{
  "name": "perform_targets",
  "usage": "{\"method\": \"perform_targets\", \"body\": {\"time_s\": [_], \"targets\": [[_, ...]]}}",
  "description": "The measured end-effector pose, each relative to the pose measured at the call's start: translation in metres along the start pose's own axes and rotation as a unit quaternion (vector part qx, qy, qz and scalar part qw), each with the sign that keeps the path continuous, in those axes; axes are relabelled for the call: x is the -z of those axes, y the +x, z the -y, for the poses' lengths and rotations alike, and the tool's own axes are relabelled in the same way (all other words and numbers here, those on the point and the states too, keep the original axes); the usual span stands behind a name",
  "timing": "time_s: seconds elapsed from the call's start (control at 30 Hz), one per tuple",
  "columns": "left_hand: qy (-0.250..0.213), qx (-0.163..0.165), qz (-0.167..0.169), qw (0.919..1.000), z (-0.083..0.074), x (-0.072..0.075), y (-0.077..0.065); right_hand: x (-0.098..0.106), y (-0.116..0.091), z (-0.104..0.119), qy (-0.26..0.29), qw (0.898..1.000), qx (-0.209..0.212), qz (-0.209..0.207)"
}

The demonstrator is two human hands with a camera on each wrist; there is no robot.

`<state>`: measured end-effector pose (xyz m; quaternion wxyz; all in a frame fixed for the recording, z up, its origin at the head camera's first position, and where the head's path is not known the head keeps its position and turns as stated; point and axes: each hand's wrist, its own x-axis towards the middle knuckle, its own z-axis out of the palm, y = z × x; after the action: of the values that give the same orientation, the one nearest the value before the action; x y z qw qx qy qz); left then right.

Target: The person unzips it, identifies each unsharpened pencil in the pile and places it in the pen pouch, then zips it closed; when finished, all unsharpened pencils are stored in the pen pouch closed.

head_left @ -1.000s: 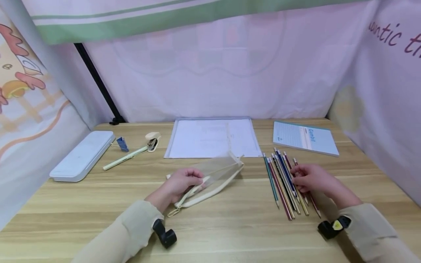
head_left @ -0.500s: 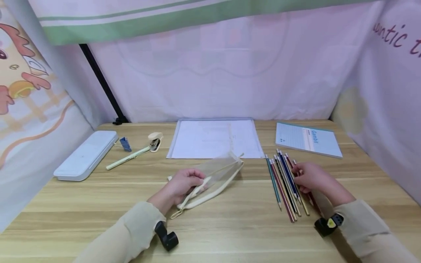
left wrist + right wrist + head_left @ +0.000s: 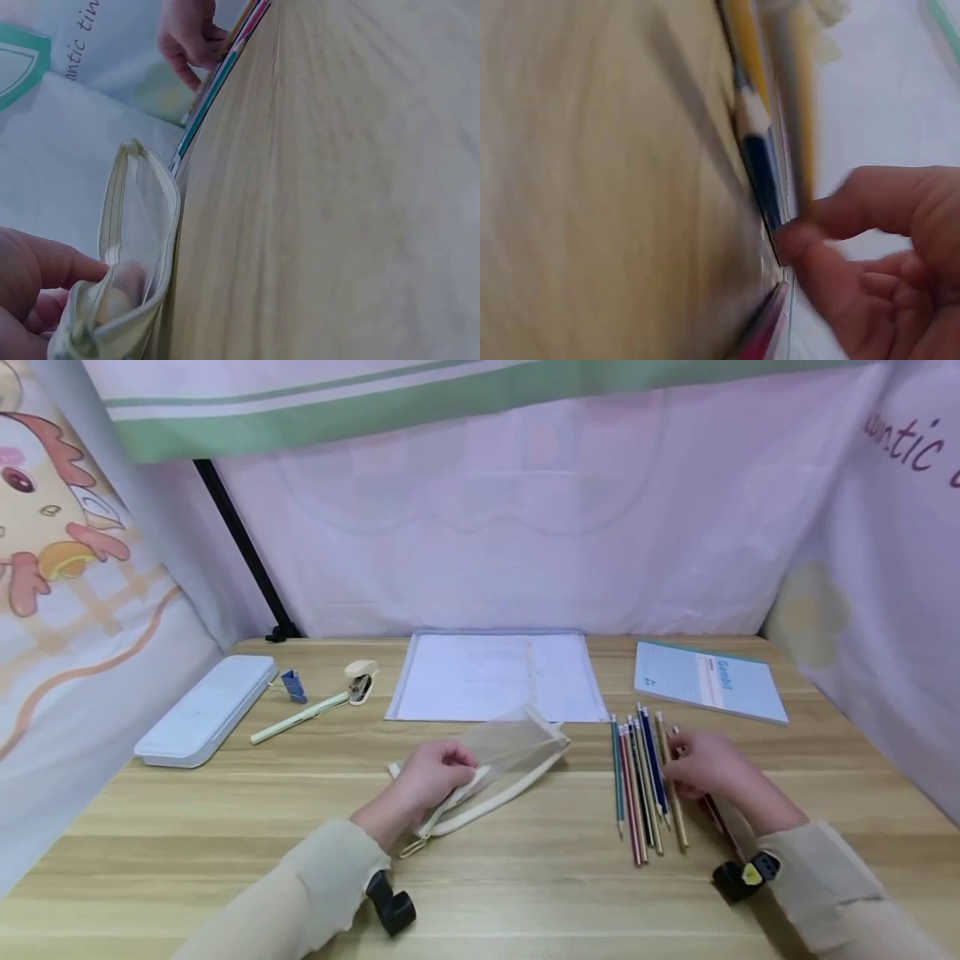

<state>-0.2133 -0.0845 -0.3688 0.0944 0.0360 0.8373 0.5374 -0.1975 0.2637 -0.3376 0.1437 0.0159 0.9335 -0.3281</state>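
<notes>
My left hand (image 3: pixel 435 777) pinches the near side of a cream mesh zipper pouch (image 3: pixel 497 797), whose mouth stands agape in the left wrist view. My right hand (image 3: pixel 708 768) pinches a gold pencil (image 3: pixel 678 827) between thumb and finger; in the right wrist view that pencil (image 3: pixel 802 112) is blurred and lifted off the wood. Left of it lies a loose row of several pencils (image 3: pixel 633 785) in teal, dark red, gold, black and navy, tips toward me. A dark red pencil (image 3: pixel 722 822) lies partly hidden beneath my right hand.
A white sheet in a clear sleeve (image 3: pixel 498 677) lies at the back, with a blue notebook (image 3: pixel 708 681) to its right. On the left are a pale pencil box (image 3: pixel 206 710), a blue binder clip (image 3: pixel 294 686), a cream stapler (image 3: pixel 362 681) and a light green pen (image 3: pixel 300 718).
My right hand has drawn the gold pencil away from the row, leaving a gap beside the navy ones. My left hand keeps its hold on the pouch. The head view has shifted slightly.
</notes>
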Motion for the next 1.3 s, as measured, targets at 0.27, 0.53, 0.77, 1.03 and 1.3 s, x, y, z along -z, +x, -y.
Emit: {"method": "perform_targets", "body": {"time_s": [0.27,0.53,0.77,1.03,1.3], "targets": [[-0.048,0.034,0.040,0.9975,-0.002,-0.005,-0.001,-0.038,-0.009,0.029,0.433,0.901,0.014,0.023],[-0.177,0.045,0.108,0.9773,-0.001,-0.010,-0.001,-0.089,0.005,0.087,0.487,0.873,0.002,0.036],[-0.225,0.031,0.142,0.9634,0.004,-0.015,-0.003,-0.120,0.014,0.107,0.473,0.881,-0.014,0.029],[-0.268,0.019,0.131,0.9544,0.009,-0.016,-0.003,-0.136,0.009,0.112,0.450,0.891,-0.011,0.061],[-0.262,0.014,0.142,0.9543,0.009,-0.017,-0.001,-0.091,0.005,0.087,0.394,0.918,0.012,0.036]]}}
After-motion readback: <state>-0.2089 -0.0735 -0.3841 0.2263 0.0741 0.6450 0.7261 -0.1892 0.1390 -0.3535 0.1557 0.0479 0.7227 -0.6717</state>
